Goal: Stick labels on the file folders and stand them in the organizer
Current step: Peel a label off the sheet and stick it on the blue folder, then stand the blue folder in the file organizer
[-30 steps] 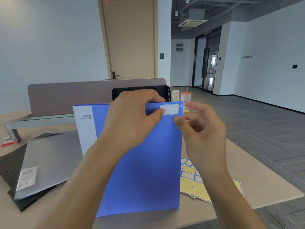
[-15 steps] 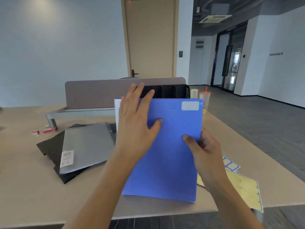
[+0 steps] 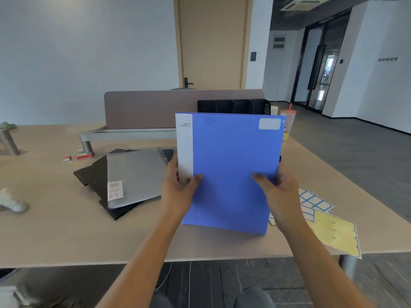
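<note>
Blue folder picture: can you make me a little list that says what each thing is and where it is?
held thing: blue folder, upright, label on its top right corner
left hand: grips the folder's left edge
right hand: grips the folder's right edge
organizer: black, behind the folder, slots look empty
other folders: grey folder lying on black folder
label sheets: flat on table, right of the folder

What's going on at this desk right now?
A person is holding a blue file folder upright above the desk, left hand gripping its spine side and right hand its open edge. A blank white label is already stuck in its top right corner. The black organizer stands behind it, slots apparently empty. A grey folder lies on a black one to the left; label sheets lie to the right.
</note>
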Action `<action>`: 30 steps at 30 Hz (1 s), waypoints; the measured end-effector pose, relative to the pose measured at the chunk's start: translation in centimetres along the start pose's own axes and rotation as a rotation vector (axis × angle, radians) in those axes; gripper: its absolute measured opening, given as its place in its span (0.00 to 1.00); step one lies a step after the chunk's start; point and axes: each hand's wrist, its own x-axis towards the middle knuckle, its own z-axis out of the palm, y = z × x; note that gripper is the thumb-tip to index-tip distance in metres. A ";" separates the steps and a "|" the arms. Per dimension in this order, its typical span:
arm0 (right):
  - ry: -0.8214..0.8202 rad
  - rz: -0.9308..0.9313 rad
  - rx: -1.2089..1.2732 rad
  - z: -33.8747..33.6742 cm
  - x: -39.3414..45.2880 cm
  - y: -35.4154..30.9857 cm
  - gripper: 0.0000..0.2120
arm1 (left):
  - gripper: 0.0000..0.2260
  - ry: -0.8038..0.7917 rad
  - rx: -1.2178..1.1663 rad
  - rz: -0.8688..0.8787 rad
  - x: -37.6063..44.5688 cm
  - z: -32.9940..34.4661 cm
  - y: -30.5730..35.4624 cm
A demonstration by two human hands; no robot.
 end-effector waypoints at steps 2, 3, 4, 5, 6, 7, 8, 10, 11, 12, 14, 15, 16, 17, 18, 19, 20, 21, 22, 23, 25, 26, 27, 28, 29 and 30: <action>-0.031 0.025 -0.068 -0.3 -1.1 1.1 0.13 | 0.28 0.000 -0.045 -0.002 -0.2 0.3 0.0; -0.034 0.020 -0.082 -0.4 -1.6 1.4 0.14 | 0.28 0.007 -0.056 0.000 -0.1 0.6 0.0; -0.024 0.007 -0.096 -0.4 -2.0 1.5 0.14 | 0.28 0.012 -0.061 0.005 0.0 0.8 0.2; -0.003 -0.010 -0.118 -0.4 -2.2 1.3 0.14 | 0.28 0.016 -0.068 0.009 0.3 1.1 0.3; 0.018 -0.028 -0.141 -0.3 -2.2 0.9 0.14 | 0.28 0.017 -0.076 0.009 0.6 1.3 0.6; 0.042 -0.045 -0.167 -0.3 -2.1 0.4 0.14 | 0.27 0.020 -0.094 0.006 1.1 1.7 0.8; 0.062 -0.062 -0.188 -0.2 -1.8 -0.1 0.15 | 0.26 0.022 -0.100 0.003 1.7 2.0 1.0; 0.099 -0.095 -0.215 -0.1 -0.8 -1.1 0.15 | 0.25 0.029 -0.107 0.011 3.0 2.7 1.8; 0.115 -0.106 -0.211 -0.1 -0.2 -1.5 0.14 | 0.25 0.027 -0.110 0.016 3.7 3.0 2.2; 0.127 -0.115 -0.198 -0.1 0.3 -1.9 0.13 | 0.24 0.025 -0.106 0.026 4.4 3.4 2.6; 0.140 -0.119 -0.162 0.1 1.5 -2.5 0.11 | 0.24 0.023 -0.071 0.041 5.6 4.2 3.4; 0.142 -0.115 -0.146 0.2 2.0 -2.7 0.11 | 0.26 0.020 -0.054 0.038 6.2 4.7 3.7; 0.143 -0.114 -0.137 0.4 2.5 -2.8 0.11 | 0.31 0.015 -0.037 0.029 6.9 5.1 3.7; 0.143 -0.115 -0.133 0.6 2.9 -2.8 0.12 | 0.35 0.004 -0.013 0.021 7.5 5.5 3.6; 0.148 -0.117 -0.133 0.7 3.4 -2.8 0.12 | 0.39 -0.011 0.014 0.020 8.1 6.0 3.4; 0.155 -0.122 -0.134 0.8 4.0 -2.7 0.12 | 0.41 -0.023 0.027 0.020 8.6 6.4 3.2; 0.165 -0.130 -0.137 1.0 4.5 -2.6 0.11 | 0.42 -0.035 0.033 0.014 9.3 6.7 2.7; 0.177 -0.137 -0.143 1.1 5.1 -2.4 0.10 | 0.41 -0.042 0.034 0.012 9.8 7.0 2.4; 0.192 -0.146 -0.151 1.4 5.7 -2.2 0.09 | 0.40 -0.045 0.038 0.007 10.3 7.3 2.0; 0.208 -0.159 -0.160 1.7 6.2 -2.0 0.08 | 0.39 -0.050 0.053 0.005 10.9 7.5 1.6; 0.244 -0.186 -0.185 2.7 7.4 -1.4 0.06 | 0.35 -0.072 0.107 0.005 12.1 7.8 0.5; 0.269 -0.191 -0.198 3.2 8.1 -1.0 0.06 | 0.32 -0.094 0.156 0.004 12.7 7.9 -0.1; 0.295 -0.190 -0.208 3.8 8.8 -0.7 0.05 | 0.29 -0.116 0.214 0.000 13.3 7.9 -0.7; 0.313 -0.184 -0.209 4.4 9.5 -0.5 0.06 | 0.27 -0.138 0.273 -0.004 13.9 8.0 -1.6; 0.325 -0.176 -0.203 5.0 10.3 -0.2 0.06 | 0.26 -0.151 0.328 0.000 14.5 8.0 -2.4; 0.333 -0.168 -0.203 5.5 11.1 -0.1 0.06 | 0.25 -0.164 0.377 0.006 15.1 8.0 -3.5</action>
